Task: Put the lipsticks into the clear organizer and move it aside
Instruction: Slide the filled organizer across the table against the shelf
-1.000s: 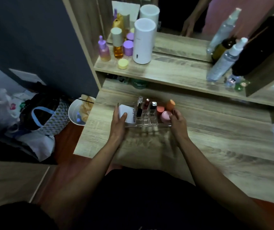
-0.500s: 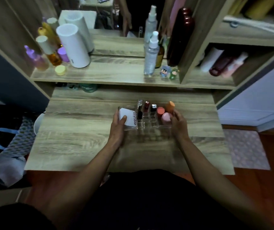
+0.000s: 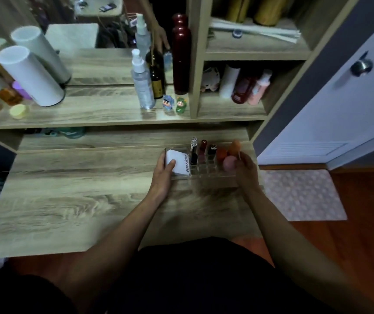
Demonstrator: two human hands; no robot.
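Clear organizer point(image 3: 206, 172) seated on wooden desk point(image 3: 86, 200), far right part, just near the desk's right edge. White box point(image 3: 179, 163) in the organizer's left section, printed "u2skin" in dark letters, text running sideways; only legible writing in view. Lipsticks point(image 3: 204, 147) upright in middle cells w/ a clear-capped tube point(image 3: 194, 143) at left of the row; labels too small to read. Orange sponge point(image 3: 234, 147) and pink sponge point(image 3: 228, 163) in right section.

Left hand point(image 3: 163, 175) curled round the organizer's left end, thumb pressed on the white box. Right hand point(image 3: 246, 171) curled round the right end, fingertips touching the pink sponge. Both grips closed on the organizer.

Shelf above: white cylinder point(image 3: 30, 75) at left, clear spray bottle point(image 3: 141, 83) mid, two small figurines point(image 3: 173, 104) beside it, dark red bottle point(image 3: 181, 55) against the divider. Labels on these not legible.

Vs. 0.5 s ago: organizer plus both hands now further right on the desk, closer to its right edge. Grip unchanged. Contents in same cells, upright as before. Camera view also swung right; door w/ knob point(image 3: 361, 66) and pink mat point(image 3: 301, 193) now fully in frame.
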